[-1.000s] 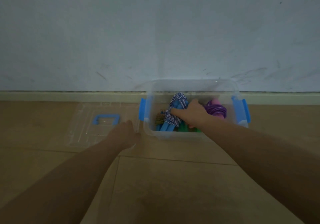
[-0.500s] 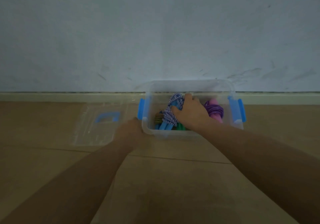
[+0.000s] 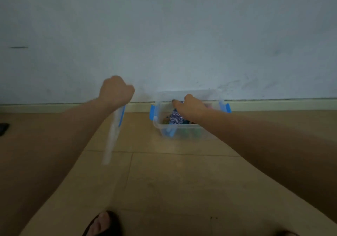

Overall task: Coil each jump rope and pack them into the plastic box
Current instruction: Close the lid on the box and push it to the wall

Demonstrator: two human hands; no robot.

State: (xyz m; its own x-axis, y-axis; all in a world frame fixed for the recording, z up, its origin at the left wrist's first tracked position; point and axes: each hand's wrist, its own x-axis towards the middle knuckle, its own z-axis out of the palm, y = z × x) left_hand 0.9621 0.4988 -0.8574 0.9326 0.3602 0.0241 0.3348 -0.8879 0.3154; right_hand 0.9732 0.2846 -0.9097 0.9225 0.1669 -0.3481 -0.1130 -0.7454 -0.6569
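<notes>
A clear plastic box (image 3: 184, 132) with blue side clips stands on the floor against the wall. Inside it lie coiled jump ropes: a blue-and-white striped one (image 3: 175, 118) is plain, others show only as green and pink patches. My right hand (image 3: 190, 107) rests on top of the ropes inside the box, fingers spread over them. My left hand (image 3: 115, 92) is raised left of the box, closed on the clear lid (image 3: 113, 135), which hangs edge-on and blurred below the fist, its blue handle facing right.
The pale wall and skirting board run right behind the box. Tan floor tiles stretch toward me. A dark object (image 3: 3, 128) lies at the far left edge. My sandalled foot (image 3: 104, 224) shows at the bottom.
My left hand has picked the lid up off the floor and lifted it upright. The right hand stays pressed on the ropes in the box. The view has tilted and pulled back.
</notes>
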